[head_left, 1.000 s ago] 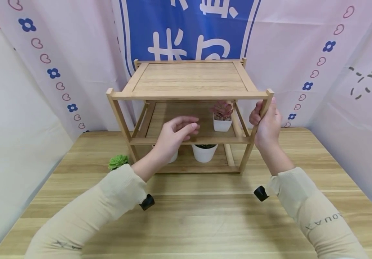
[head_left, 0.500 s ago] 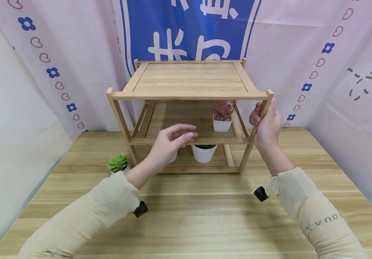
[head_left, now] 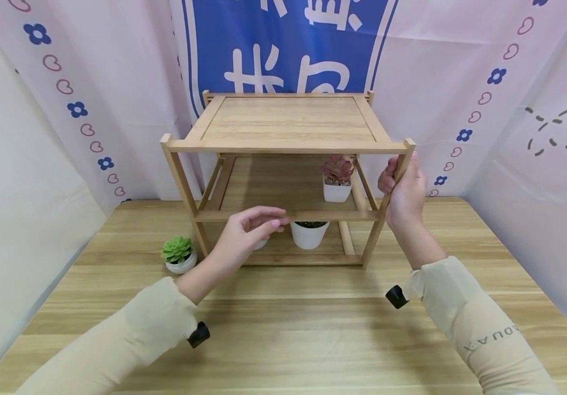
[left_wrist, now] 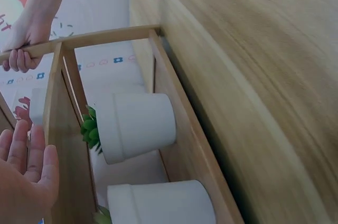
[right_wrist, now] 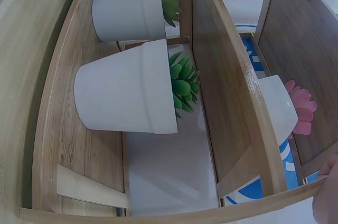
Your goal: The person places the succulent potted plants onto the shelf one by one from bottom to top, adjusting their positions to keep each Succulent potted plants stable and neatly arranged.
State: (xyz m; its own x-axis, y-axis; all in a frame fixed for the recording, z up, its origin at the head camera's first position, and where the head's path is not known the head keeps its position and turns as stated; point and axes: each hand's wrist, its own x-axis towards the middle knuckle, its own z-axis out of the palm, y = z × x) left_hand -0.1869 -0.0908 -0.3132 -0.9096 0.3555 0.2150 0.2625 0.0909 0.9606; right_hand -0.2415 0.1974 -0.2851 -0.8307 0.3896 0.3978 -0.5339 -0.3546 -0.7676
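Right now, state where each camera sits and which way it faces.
Head: worn there, facing forward and down at the pale wooden shelf; left grip, right grip, cream sleeves show.
Left wrist: worn there, facing the lower tier; both grips show.
Right wrist: worn there, facing between tiers; grips partly show.
Both wrist views share two tapered white pots.

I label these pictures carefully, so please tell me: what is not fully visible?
Head view: the left white tapered pot on the wooden bottom shelf, mostly hidden behind the left hand.
Head view: the green plant of the right white pot, mostly hidden by the wooden middle shelf.
Head view: the upper white characters on the blue cloth banner, cut off by the top edge.
Right wrist view: the right hand, cut off by the right edge.
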